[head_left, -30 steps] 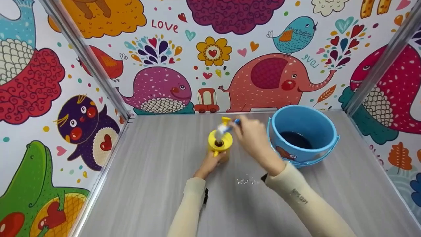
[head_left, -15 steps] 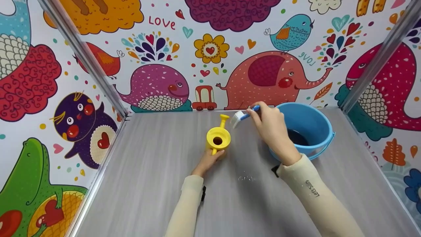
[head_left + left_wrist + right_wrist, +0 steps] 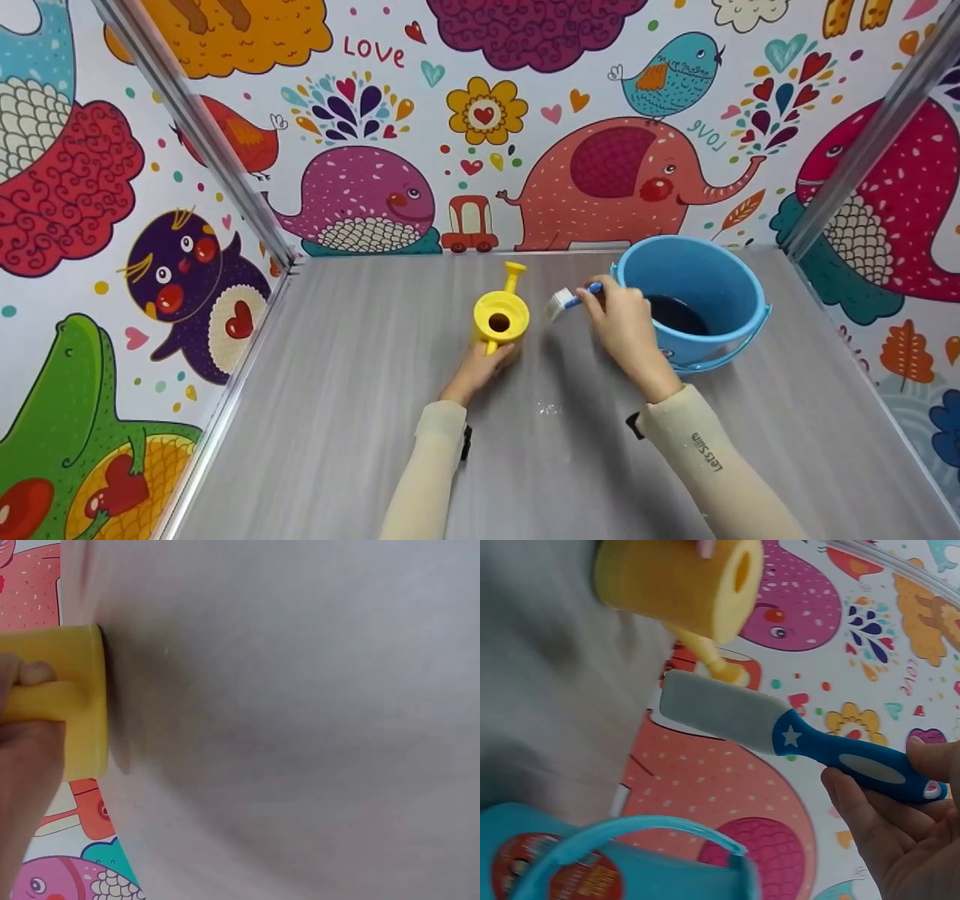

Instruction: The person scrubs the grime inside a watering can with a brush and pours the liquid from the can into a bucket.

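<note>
A yellow watering can [image 3: 501, 307] stands upright in the middle, its spout pointing to the back wall and a dark round opening on top. My left hand [image 3: 477, 369] grips its handle; in the left wrist view the fingers [image 3: 34, 673] are curled round it. Right of the can, my right hand [image 3: 624, 330] pinches a blue-handled brush [image 3: 571, 300], its pale head tilted down toward the table and apart from the can. The right wrist view shows the handle [image 3: 855, 757] with a star, between thumb and fingers. Whether the can's base touches the table cannot be told.
A light-blue bucket [image 3: 694, 274] with a dark bottom and lowered bail stands just right of my right hand. Water drops [image 3: 550, 409] lie on the grey table [image 3: 360, 375]. Cartoon-printed walls [image 3: 480, 45] enclose the back and sides.
My right hand has drawn the brush up out of the can's opening and to the right, then slightly lower. The left hand and the can stay nearly in place.
</note>
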A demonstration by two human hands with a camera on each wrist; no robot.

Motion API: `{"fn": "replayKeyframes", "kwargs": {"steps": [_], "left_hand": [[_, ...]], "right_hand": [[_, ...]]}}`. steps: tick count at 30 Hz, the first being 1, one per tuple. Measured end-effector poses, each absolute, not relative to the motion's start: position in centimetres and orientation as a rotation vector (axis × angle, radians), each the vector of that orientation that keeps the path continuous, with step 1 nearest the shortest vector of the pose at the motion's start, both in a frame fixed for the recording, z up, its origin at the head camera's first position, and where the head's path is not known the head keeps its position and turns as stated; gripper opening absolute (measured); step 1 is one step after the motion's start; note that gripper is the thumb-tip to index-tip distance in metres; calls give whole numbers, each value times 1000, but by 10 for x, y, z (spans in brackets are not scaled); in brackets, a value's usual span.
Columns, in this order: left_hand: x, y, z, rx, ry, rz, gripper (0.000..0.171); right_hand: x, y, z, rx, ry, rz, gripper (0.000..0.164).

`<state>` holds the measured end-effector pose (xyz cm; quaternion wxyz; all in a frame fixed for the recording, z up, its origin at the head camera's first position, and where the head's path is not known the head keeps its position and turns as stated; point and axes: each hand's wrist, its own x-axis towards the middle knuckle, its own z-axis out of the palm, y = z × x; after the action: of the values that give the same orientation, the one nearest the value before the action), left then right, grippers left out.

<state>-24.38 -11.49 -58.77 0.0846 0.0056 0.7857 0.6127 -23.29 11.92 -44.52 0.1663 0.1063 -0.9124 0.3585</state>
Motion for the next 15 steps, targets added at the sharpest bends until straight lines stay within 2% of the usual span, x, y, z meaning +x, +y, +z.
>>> {"fn": "replayKeyframes", "kwargs": {"steps": [3, 11, 15], "left_hand": [[-244, -115, -588, 16, 2307, 1851, 20], [-243, -115, -590, 55, 2292, 1880, 13], [-243, -114, -589, 47, 2300, 1868, 21]], "right_hand": [[-235, 119, -463, 298, -2573, 1039, 33], [-238, 115, -509, 280, -2533, 991, 29], [-239, 113, -525, 289, -2476, 935, 27]]}}
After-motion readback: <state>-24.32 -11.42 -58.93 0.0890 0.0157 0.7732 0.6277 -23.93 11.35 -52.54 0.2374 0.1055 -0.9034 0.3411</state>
